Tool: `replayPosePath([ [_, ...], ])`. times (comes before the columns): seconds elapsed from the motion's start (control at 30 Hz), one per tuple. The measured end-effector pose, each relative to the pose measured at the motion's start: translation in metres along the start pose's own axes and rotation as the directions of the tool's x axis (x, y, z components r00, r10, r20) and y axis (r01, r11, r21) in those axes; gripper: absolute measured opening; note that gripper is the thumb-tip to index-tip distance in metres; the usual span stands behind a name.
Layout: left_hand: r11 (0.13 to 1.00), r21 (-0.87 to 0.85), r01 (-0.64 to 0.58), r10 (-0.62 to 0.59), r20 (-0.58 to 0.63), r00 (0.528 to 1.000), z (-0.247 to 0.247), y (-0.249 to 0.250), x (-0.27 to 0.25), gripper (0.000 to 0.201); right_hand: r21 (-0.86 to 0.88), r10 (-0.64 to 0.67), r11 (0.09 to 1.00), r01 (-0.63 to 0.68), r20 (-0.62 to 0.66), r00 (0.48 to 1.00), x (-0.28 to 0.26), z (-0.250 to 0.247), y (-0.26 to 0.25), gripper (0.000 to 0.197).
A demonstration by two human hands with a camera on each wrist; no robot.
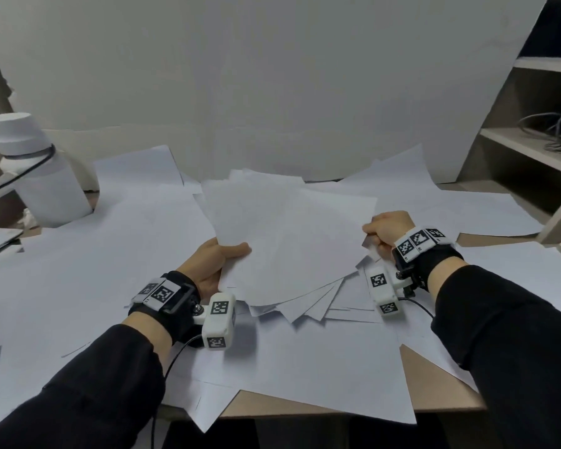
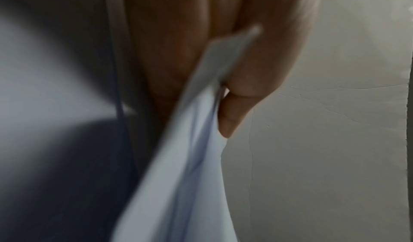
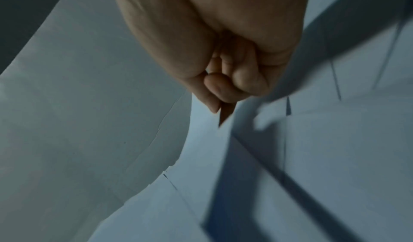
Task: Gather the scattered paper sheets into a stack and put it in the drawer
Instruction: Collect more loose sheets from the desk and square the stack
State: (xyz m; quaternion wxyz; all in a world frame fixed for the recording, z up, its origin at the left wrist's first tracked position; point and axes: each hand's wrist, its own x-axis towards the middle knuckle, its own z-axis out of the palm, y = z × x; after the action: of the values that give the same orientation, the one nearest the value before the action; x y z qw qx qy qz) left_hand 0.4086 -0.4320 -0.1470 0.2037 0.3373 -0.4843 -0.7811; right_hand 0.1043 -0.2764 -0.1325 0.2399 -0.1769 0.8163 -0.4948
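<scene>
A fanned bundle of white paper sheets (image 1: 289, 241) is lifted above the desk, corners sticking out at its near edge. My left hand (image 1: 217, 260) grips its left edge, thumb on top; in the left wrist view the thumb (image 2: 234, 104) pinches the sheets (image 2: 178, 175) against the fingers. My right hand (image 1: 386, 231) grips the bundle's right edge with curled fingers, and the right wrist view shows that fist (image 3: 230, 79) closed on a paper edge (image 3: 257, 139). More loose sheets (image 1: 110, 254) lie spread over the desk. No drawer is in view.
A white bottle (image 1: 36, 170) with a strap stands at the back left. A shelf unit (image 1: 531, 150) with cables rises at the right. A pale wall (image 1: 240, 76) backs the desk. Sheets overhang the desk's wooden front edge (image 1: 305, 406).
</scene>
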Motion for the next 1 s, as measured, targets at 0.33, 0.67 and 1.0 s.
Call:
replayPosePath([
  [0.33, 0.992, 0.066, 0.112, -0.109, -0.040, 0.993, -0.025, 0.016, 0.012, 0.036, -0.239, -0.228, 0.952, 0.190, -0.144, 0.963, 0.034, -0.034, -0.011, 0.006],
  [0.67, 0.973, 0.186, 0.135, -0.142, 0.025, 0.990, -0.033, 0.032, 0.016, 0.035, -0.257, -0.281, 0.923, 0.286, 0.057, 0.958, 0.053, 0.035, -0.038, 0.004],
  [1.0, 0.951, 0.308, 0.029, -0.055, 0.076, 0.996, -0.049, 0.037, 0.022, 0.043, -0.394, -0.266, 0.876, 0.279, 0.088, 0.960, 0.073, 0.039, -0.036, 0.010],
])
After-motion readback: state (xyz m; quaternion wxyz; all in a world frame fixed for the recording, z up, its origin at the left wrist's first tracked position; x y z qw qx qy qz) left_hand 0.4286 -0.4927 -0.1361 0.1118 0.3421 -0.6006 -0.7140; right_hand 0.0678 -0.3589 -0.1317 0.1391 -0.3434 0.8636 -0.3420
